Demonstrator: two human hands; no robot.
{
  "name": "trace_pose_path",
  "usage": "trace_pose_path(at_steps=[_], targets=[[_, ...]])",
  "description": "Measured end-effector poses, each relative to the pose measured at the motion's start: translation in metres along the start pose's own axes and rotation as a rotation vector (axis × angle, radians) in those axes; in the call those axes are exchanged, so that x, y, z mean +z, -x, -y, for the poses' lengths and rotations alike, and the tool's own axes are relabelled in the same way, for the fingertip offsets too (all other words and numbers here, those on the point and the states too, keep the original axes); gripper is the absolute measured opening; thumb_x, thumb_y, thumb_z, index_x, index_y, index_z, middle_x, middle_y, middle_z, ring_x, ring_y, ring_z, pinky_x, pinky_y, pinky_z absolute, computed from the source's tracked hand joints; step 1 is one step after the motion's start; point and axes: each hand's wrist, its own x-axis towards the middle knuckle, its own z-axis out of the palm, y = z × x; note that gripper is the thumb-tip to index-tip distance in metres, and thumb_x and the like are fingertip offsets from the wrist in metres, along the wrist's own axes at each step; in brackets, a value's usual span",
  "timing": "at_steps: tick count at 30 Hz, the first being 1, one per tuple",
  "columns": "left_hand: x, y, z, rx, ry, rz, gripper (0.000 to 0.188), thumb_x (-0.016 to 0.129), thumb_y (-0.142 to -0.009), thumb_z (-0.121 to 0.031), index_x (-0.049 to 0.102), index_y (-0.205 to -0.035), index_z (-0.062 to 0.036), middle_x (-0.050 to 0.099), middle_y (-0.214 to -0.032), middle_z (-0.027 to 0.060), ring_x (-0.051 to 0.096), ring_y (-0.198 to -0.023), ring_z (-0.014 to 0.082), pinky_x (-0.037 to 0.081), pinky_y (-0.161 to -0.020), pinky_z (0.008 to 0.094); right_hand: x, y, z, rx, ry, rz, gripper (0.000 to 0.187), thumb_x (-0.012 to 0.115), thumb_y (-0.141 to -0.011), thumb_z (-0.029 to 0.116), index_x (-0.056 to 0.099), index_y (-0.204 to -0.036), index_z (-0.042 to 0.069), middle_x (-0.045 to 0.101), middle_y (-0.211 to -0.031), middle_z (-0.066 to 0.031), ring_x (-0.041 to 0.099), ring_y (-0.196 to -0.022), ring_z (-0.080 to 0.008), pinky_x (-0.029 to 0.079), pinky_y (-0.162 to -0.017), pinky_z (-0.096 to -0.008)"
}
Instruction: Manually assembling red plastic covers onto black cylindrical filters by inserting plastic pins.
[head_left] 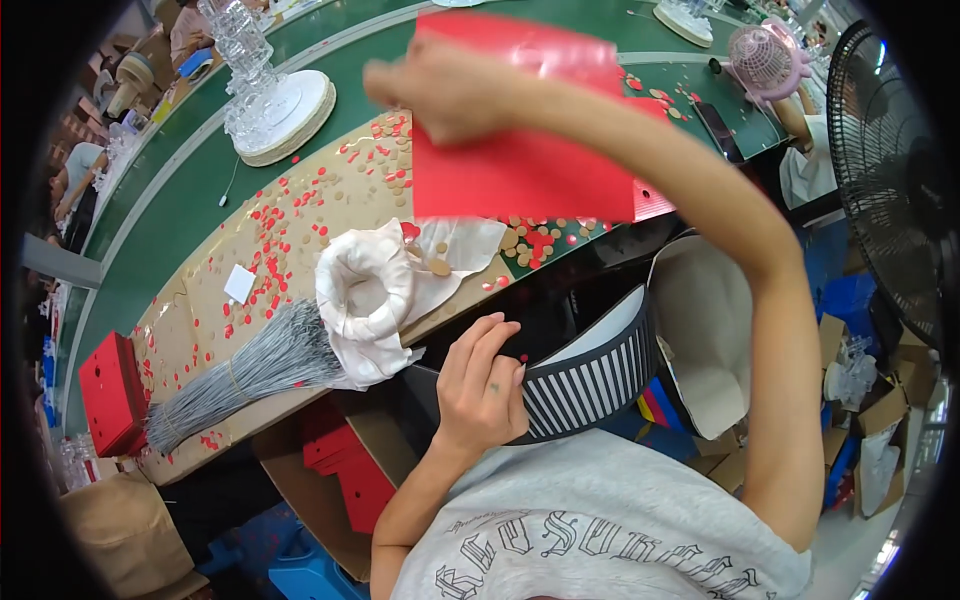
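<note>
My right arm reaches across to the far side, and my right hand (435, 90) is over the upper left part of a glossy red sheet (520, 170). Motion smears this hand; its fingers look curled, and I cannot make out what is in them. My left hand (478, 390) is close to my body with bent fingers, its thumb apart from the fingertips. Beside it stands a curved black band with white stripes (590, 385). A tiny red dot (523, 358) shows by the left thumb tip; whether the hand touches it, I cannot tell.
Red and tan discs (270, 235) litter the cardboard-covered table edge. A bundle of grey wires (245, 370), a rolled white cloth (365, 280) and a red stack (112, 395) lie leftward. A clear ornament on a round base (285, 115) stands beyond. At right is a black fan (890, 180).
</note>
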Motion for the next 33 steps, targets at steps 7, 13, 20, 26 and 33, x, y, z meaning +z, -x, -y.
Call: trace_pose_path(at_steps=[7,13,20,26,33], targets=[[-0.007,-0.006,0.001,-0.156,-0.070,0.096,0.005,0.059,-0.080,0.004,0.055,-0.080,0.0073,0.063,-0.113,0.0239,0.061,-0.102,0.0437,0.051,-0.089,0.0469,0.086,0.047,0.029,-0.054,-0.617,0.047,0.027,0.051,-0.068,-0.009,0.049,-0.092,0.004,0.064,-0.098,-0.0147,0.062,-0.095,-0.0337,0.047,-0.088,-0.0443],[0.012,-0.016,0.019,-0.239,-0.252,0.296,0.011,0.058,-0.088,0.002,0.055,-0.081,0.0100,0.053,-0.134,0.0302,0.047,-0.130,0.0466,0.040,-0.107,0.0508,0.068,0.097,0.005,0.356,-1.076,-0.064,0.022,0.056,-0.080,-0.001,0.048,-0.098,0.006,0.067,-0.120,-0.0117,0.058,-0.117,-0.0236,0.046,-0.102,-0.0398],[0.033,-0.005,0.036,-0.276,-0.267,0.305,0.011,0.055,-0.090,0.005,0.054,-0.082,0.0123,0.049,-0.136,0.0350,0.047,-0.131,0.0493,0.044,-0.106,0.0494,0.093,0.129,0.021,0.670,-1.068,0.026,0.017,0.071,-0.089,0.014,0.069,-0.099,0.001,0.071,-0.102,-0.0074,0.066,-0.099,-0.0143,0.052,-0.089,-0.0297],[0.038,-0.002,0.040,-0.270,-0.298,0.294,0.010,0.055,-0.089,0.005,0.055,-0.083,0.0128,0.053,-0.133,0.0344,0.048,-0.130,0.0482,0.046,-0.103,0.0481,0.102,0.118,0.061,0.551,-0.981,-0.064,0.010,0.076,-0.082,0.014,0.075,-0.084,0.004,0.071,-0.105,-0.0051,0.063,-0.103,-0.0192,0.051,-0.091,-0.0330],[0.037,0.000,0.043,-0.279,-0.262,0.260,0.010,0.054,-0.088,0.007,0.054,-0.080,0.0128,0.053,-0.132,0.0345,0.050,-0.129,0.0479,0.047,-0.102,0.0487,0.106,0.119,0.066,0.589,-0.861,-0.064,0.009,0.076,-0.081,0.014,0.075,-0.084,0.005,0.068,-0.106,-0.0037,0.057,-0.111,-0.0218,0.046,-0.099,-0.0357]])
